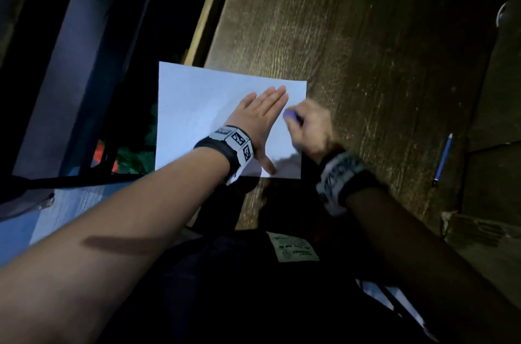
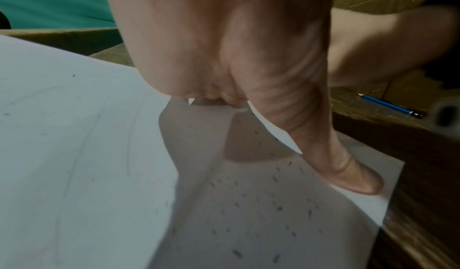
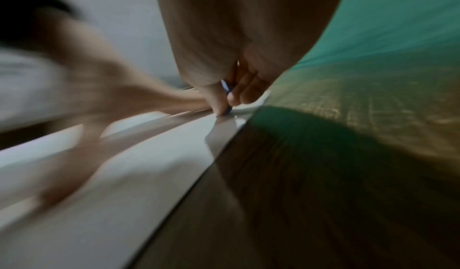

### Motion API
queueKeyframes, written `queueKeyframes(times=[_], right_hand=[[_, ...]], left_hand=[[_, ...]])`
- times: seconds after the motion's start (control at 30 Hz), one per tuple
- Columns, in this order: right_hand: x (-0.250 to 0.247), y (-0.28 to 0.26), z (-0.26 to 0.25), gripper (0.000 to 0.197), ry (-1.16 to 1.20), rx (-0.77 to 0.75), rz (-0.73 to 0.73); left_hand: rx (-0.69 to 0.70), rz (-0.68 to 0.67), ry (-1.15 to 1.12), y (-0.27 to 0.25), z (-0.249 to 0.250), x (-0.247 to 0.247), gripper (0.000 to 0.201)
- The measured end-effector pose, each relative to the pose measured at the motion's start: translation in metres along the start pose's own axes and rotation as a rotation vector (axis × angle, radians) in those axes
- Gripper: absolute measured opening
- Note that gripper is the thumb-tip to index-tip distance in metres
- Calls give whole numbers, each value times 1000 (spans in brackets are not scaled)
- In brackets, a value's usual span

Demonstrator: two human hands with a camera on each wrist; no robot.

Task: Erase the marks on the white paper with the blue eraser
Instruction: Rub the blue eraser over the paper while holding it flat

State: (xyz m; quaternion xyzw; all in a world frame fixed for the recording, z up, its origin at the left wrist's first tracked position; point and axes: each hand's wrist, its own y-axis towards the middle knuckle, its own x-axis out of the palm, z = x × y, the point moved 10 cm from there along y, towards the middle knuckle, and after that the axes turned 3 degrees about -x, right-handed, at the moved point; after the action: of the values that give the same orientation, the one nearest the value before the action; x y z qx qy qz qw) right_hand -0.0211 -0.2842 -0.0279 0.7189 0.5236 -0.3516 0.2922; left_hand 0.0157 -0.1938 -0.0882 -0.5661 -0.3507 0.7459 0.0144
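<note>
Paper [image 1: 197, 107] sits at the left edge of the wooden table [image 1: 352, 33], its left side hanging out past the table edge over the dark gap beside it, so that part has nothing firm beneath and would flex if rubbed. Faint curved pencil lines [image 2: 129, 141] cross that side of the sheet in the left wrist view, a sign that marks remain to be cleared there.

Next comes the left hand [image 1: 258, 118], laid flat on the middle of the sheet with fingers straight and together and the thumb [image 2: 348, 177] spread toward the near edge. It grasps nothing; the flat press is most likely there to pin the sheet so it cannot slide or crumple under rubbing. Around the thumb lie many small dark crumbs [image 2: 273, 179], probably eraser dust.

Just right of the left fingertips, the right hand [image 1: 313, 129] pinches the eraser [image 1: 291, 115] between thumb and curled fingers, only its rounded blue end showing. The right wrist view shows its tip down on the paper close to the right edge, over solid table. The hand is blurred, which suggests brisk rubbing strokes. Holding it low, near the tip, likely gives firmer pressure and tighter control beside the other hand's fingers.

Well apart to the right, a blue pencil [image 1: 442, 160] lies on the table, out of the way of both hands.
</note>
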Motion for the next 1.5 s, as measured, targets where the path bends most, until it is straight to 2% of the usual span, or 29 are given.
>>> queueKeyframes(times=[0.07, 0.13, 0.23, 0.3, 0.37, 0.43, 0.53, 0.57, 0.63, 0.7, 0.77, 0.83, 0.9, 0.93, 1.0, 1.07, 1.13, 1.17, 1.23, 1.3, 1.33, 1.4, 1.5], right_hand=[[-7, 17, 14, 9, -20, 66, 86], [1, -2, 5, 8, -16, 86, 94], [23, -59, -26, 7, -21, 10, -68], [26, -58, -32, 5, 8, -65, -151], [17, -22, -15, 6, 25, -69, -66], [-2, 12, 6, 6, -11, 41, 73], [-3, -2, 4, 5, 2, 64, 133], [2, -22, -7, 6, 7, 21, 115], [20, -60, -22, 6, -3, -26, -35], [25, -67, -30, 7, -15, -84, -126], [16, -38, -18, 9, 22, -76, -38], [-4, 0, 4, 3, -17, 7, 112], [-9, 12, 18, 5, -37, 95, 160], [-5, 3, 17, 5, -12, 131, 154], [6, -29, -5, 4, -7, 88, 111], [22, -61, -30, 5, -12, 19, -63], [23, -55, -33, 10, -8, -52, -132], [17, -37, -24, 12, -13, -46, -77], [-2, -1, 3, 8, -32, 92, 79], [-10, 12, 19, 7, -25, 184, 170], [-5, 4, 15, 5, -15, 186, 165], [5, -29, -11, 5, 2, 83, 123], [25, -63, -32, 8, -9, -33, -61]], left_hand=[[0, 6, 8, 0, 1, -2, 173], [2, 10, 2, 1, 0, -1, 172], [-10, 31, 11, 2, -2, -1, 167], [-11, 36, 12, 2, -2, -1, 167], [-3, 21, -1, 1, -1, 0, 170], [-5, 19, -7, 1, -1, -1, 174], [0, 16, -11, 2, -1, 0, 174], [-5, 21, -10, 2, -2, 0, 173], [-7, 34, -5, 2, -3, -2, 170], [-4, 29, -1, 2, -2, -1, 169], [0, 11, -3, 1, -2, 0, 171], [8, -5, -8, 1, -1, 2, 173], [9, -4, -15, 1, 0, 0, 174], [7, -4, -15, 1, -1, 0, 174], [2, 5, -7, 2, -2, -1, 172], [-6, 15, 7, 3, -3, -1, 169], [-8, 19, 10, 2, -2, -1, 169], [-4, 11, 5, 2, -2, 0, 170], [2, -9, 1, 1, 0, 1, 172], [0, -8, 7, 0, 0, -1, 173], [2, -7, 5, 0, 1, -2, 173], [-4, 13, 11, 1, -1, -1, 170], [-10, 40, 10, 2, -3, -2, 163]])
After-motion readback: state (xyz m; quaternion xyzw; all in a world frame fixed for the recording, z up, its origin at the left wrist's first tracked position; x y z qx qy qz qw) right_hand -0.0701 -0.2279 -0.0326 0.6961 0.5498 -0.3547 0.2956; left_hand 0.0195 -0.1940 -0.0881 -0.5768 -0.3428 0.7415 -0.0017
